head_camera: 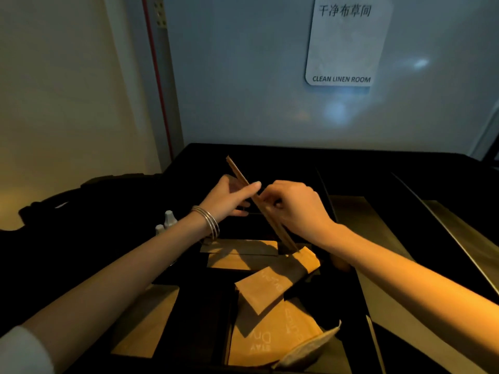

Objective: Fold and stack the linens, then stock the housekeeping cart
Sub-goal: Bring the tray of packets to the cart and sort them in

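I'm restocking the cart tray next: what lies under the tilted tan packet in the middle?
The tilted packet rests on larger tan packets with pale lettering in the black tray. Whatever lies beneath those is covered.

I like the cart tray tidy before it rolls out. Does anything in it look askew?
Yes. Two tan paper packets lie slanted and overlapping in the black tray, unlike the squared packets behind. Both hands hold a thin packet stack.
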The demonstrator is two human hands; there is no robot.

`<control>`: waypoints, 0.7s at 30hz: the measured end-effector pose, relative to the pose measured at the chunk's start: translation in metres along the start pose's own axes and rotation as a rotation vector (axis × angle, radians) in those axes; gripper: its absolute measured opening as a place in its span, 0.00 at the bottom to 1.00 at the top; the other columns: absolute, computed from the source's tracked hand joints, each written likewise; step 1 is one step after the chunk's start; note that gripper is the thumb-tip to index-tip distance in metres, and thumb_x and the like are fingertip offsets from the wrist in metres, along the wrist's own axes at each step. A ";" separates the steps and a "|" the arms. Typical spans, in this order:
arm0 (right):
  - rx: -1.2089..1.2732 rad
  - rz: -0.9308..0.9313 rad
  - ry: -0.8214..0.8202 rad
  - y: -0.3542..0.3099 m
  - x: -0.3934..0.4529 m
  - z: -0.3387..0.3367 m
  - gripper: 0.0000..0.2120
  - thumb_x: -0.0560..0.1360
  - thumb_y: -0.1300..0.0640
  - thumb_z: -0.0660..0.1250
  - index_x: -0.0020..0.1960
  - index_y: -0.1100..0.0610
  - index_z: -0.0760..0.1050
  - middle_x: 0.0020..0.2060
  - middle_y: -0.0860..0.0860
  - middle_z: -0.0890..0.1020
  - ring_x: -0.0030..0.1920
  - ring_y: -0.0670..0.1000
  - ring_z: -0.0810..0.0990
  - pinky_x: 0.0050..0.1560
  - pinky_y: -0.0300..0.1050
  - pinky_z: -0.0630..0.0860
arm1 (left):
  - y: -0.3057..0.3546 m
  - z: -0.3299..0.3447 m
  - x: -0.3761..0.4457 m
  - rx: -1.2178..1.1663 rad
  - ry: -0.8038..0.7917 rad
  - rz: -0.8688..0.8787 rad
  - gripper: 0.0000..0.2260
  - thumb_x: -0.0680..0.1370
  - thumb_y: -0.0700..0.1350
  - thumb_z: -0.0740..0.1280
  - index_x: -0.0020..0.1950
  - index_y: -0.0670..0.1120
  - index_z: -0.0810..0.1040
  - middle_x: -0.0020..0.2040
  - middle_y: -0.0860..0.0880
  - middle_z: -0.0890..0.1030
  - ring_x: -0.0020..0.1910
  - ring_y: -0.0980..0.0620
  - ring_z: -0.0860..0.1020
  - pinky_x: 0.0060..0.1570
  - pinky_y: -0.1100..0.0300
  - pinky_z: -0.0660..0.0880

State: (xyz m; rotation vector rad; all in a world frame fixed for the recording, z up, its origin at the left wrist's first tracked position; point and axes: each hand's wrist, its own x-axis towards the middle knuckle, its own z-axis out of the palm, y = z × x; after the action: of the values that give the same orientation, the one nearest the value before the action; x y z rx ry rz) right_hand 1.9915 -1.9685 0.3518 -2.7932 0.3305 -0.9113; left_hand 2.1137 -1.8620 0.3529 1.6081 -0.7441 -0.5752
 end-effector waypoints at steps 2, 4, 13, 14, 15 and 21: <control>0.018 -0.040 -0.001 -0.007 -0.004 0.006 0.08 0.75 0.52 0.67 0.52 0.50 0.80 0.45 0.47 0.81 0.49 0.52 0.80 0.46 0.52 0.77 | -0.007 0.005 0.000 -0.093 0.054 0.025 0.13 0.75 0.45 0.69 0.51 0.43 0.68 0.54 0.39 0.76 0.51 0.44 0.80 0.49 0.48 0.79; 0.034 -0.070 -0.054 -0.008 -0.004 0.010 0.10 0.75 0.50 0.67 0.55 0.50 0.81 0.45 0.47 0.81 0.49 0.51 0.80 0.47 0.53 0.77 | -0.009 0.003 -0.001 -0.172 0.086 0.027 0.09 0.76 0.39 0.67 0.52 0.42 0.69 0.51 0.41 0.76 0.49 0.46 0.79 0.44 0.52 0.80; 0.483 0.206 -0.223 0.012 0.005 0.005 0.10 0.69 0.54 0.74 0.47 0.53 0.77 0.41 0.46 0.81 0.42 0.42 0.80 0.40 0.35 0.79 | -0.010 -0.017 -0.008 -0.341 0.022 -0.014 0.09 0.77 0.37 0.65 0.57 0.40 0.75 0.48 0.46 0.80 0.45 0.53 0.80 0.37 0.65 0.80; 0.554 0.267 -0.296 0.012 0.005 0.007 0.09 0.69 0.54 0.74 0.46 0.52 0.77 0.40 0.46 0.81 0.42 0.43 0.80 0.39 0.35 0.79 | -0.010 -0.016 -0.009 -0.318 0.027 0.007 0.10 0.77 0.37 0.65 0.58 0.39 0.75 0.47 0.47 0.80 0.44 0.54 0.80 0.36 0.66 0.79; 0.599 0.303 -0.349 0.012 0.005 0.008 0.08 0.69 0.54 0.74 0.45 0.51 0.77 0.40 0.45 0.81 0.43 0.43 0.80 0.38 0.35 0.78 | -0.010 -0.015 -0.010 -0.301 0.037 0.024 0.10 0.77 0.37 0.65 0.58 0.39 0.75 0.46 0.48 0.80 0.42 0.56 0.80 0.36 0.67 0.79; 0.668 0.355 -0.309 0.016 -0.001 0.014 0.06 0.70 0.55 0.73 0.45 0.51 0.77 0.41 0.47 0.80 0.43 0.44 0.78 0.37 0.34 0.75 | -0.013 -0.015 -0.013 -0.308 0.041 0.041 0.13 0.76 0.34 0.66 0.60 0.40 0.73 0.47 0.47 0.81 0.44 0.55 0.80 0.37 0.66 0.79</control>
State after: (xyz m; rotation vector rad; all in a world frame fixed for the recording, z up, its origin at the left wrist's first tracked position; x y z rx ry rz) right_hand 1.9965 -1.9818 0.3367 -2.1174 0.3720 -0.3948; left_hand 2.1182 -1.8415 0.3420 1.3137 -0.6236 -0.5942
